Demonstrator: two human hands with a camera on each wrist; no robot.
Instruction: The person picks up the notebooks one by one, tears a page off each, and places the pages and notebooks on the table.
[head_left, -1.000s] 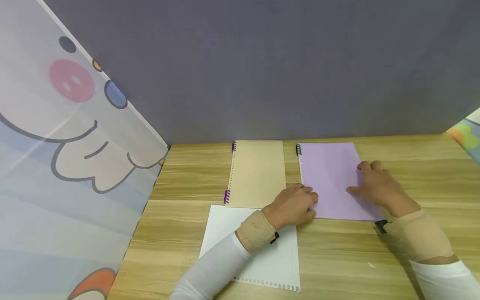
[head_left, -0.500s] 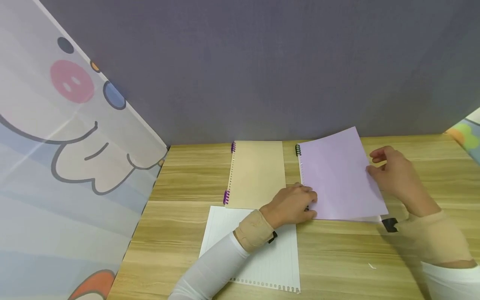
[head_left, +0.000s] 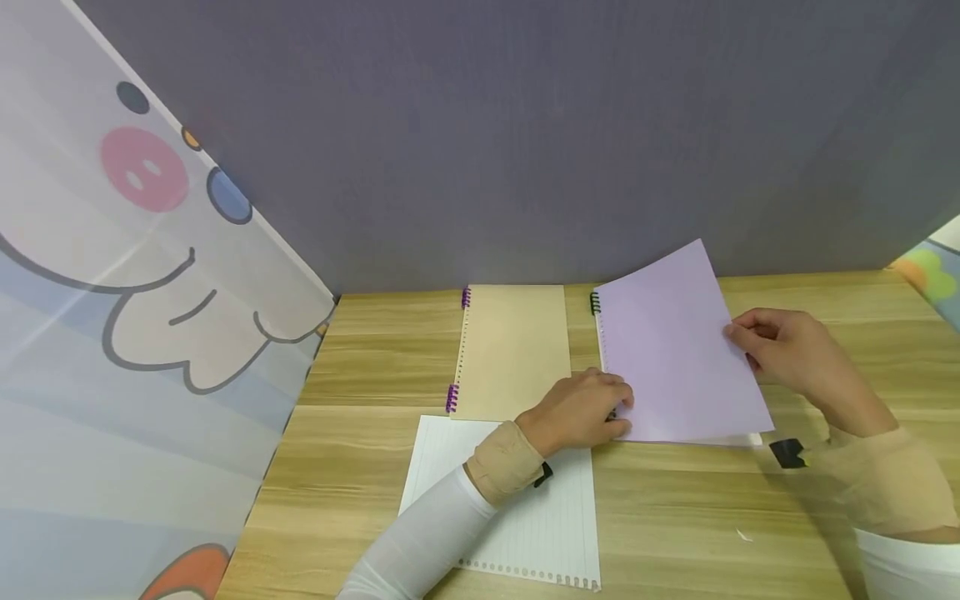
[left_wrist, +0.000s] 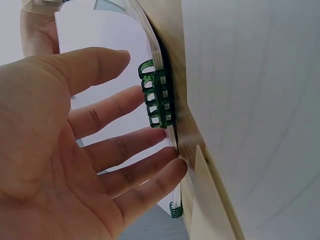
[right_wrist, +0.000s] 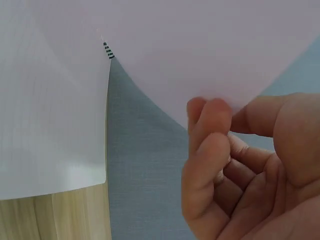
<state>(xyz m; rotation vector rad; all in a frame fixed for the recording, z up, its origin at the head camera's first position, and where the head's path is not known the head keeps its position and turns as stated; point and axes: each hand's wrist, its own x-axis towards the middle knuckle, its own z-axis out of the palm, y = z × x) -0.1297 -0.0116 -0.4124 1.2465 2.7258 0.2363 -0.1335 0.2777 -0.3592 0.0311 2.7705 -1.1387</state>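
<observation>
A ring-bound notebook lies at the right of the table, its purple cover point(head_left: 675, 358) lifted along the right side. My right hand point(head_left: 798, 354) pinches that cover's edge between thumb and fingertips. Under the raised cover, the right wrist view shows lined white pages point(right_wrist: 55, 115) lying flat. My left hand point(head_left: 577, 408) rests at the notebook's lower left, fingers extended along the bound edge. Dark green binding rings point(left_wrist: 157, 95) sit right by those fingertips in the left wrist view.
A tan-covered notebook point(head_left: 513, 350) with purple rings lies left of the purple one. Below it, partly under my left forearm, is a loose lined sheet point(head_left: 532, 525) with torn holes. A paper scrap point(head_left: 743, 535) lies near the front. A grey panel point(head_left: 525, 142) borders the table's back.
My right hand has moved right and taken the purple cover's edge, raising it off the pages. My left hand stays nearly in place.
</observation>
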